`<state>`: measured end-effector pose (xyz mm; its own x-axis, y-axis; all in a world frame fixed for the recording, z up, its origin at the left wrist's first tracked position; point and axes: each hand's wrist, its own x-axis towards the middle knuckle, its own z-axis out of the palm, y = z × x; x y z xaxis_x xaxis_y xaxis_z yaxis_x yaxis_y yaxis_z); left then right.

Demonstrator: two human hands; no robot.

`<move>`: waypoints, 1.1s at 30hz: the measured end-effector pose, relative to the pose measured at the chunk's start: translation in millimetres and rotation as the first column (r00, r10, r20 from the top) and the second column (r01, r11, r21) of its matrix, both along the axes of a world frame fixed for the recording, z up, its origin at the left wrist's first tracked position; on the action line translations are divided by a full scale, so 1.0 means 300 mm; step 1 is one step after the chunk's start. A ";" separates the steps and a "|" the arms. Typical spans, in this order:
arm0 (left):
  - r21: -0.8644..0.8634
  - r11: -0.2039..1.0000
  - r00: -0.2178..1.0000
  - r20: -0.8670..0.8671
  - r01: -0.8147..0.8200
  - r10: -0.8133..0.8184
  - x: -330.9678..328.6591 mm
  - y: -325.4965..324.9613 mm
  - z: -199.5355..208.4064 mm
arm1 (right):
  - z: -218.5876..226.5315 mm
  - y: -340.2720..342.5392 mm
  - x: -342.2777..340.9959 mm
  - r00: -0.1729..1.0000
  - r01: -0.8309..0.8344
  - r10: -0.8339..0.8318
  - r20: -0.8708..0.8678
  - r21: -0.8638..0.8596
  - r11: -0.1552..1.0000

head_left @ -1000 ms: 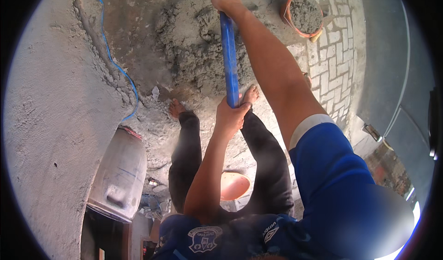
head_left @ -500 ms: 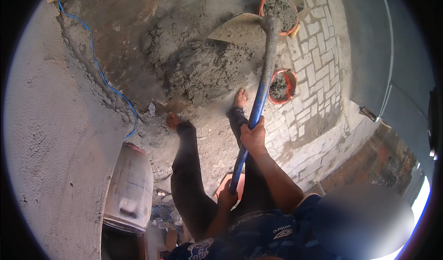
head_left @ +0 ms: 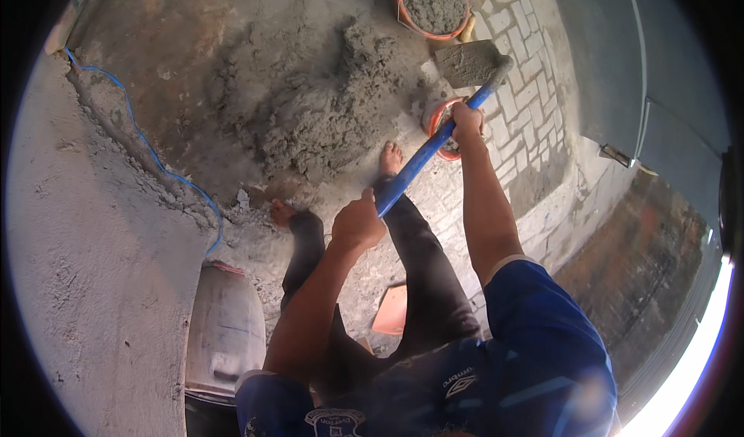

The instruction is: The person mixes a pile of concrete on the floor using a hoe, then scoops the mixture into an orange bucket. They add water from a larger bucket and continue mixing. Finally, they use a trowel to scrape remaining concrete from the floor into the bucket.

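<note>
Both my hands grip the blue handle [head_left: 418, 162] of a hoe. My left hand [head_left: 359, 218] closes round its near end, above my legs. Further along, my right hand [head_left: 467, 121] is wrapped round the handle, in front of the smaller orange bucket [head_left: 436, 118] and partly hiding it. The hoe's blade [head_left: 469, 61], coated in grey mortar, is at the far right, between the two buckets. A larger orange bucket [head_left: 401, 1] full of wet mortar stands beyond it. Left of the blade lies a heap of wet mortar [head_left: 318, 131].
My bare feet [head_left: 391, 158] stand at the heap's near edge. Herringbone paving [head_left: 519, 88] runs along the right, by a grey wall [head_left: 597, 57]. A rough wall [head_left: 108, 266] and blue cable [head_left: 143, 139] are on the left, near a pale plastic drum [head_left: 225, 328]. An orange tile-like piece [head_left: 390, 311] lies between my legs.
The hoe blade has moved right, from above the mortar heap to between the buckets. Both my hands have moved forward with the handle, the right one reaching out to the smaller bucket.
</note>
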<state>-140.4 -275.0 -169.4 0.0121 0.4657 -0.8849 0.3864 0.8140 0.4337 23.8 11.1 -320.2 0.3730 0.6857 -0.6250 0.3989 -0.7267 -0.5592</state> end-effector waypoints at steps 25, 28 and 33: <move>-0.066 0.987 0.954 -0.274 -0.146 0.122 -0.274 -0.328 0.589 | 0.217 -0.480 -0.666 0.954 -0.182 0.036 -0.299 -0.476 0.860; 0.009 0.969 0.934 -0.265 -0.245 0.239 -0.133 -0.320 0.608 | 0.188 -0.435 -0.607 0.924 -0.306 0.122 -0.362 -0.510 0.804; -0.236 0.919 0.937 -0.229 -0.315 0.263 0.044 -0.301 0.735 | 0.141 -0.484 -0.443 0.889 -0.400 0.161 -0.429 -0.555 0.729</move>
<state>-127.1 -365.2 51.0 -0.2668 0.1716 -0.9484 0.1700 0.9770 0.1290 -109.2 -134.2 -277.9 -0.0826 0.1446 -0.9860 0.5203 -0.8376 -0.1665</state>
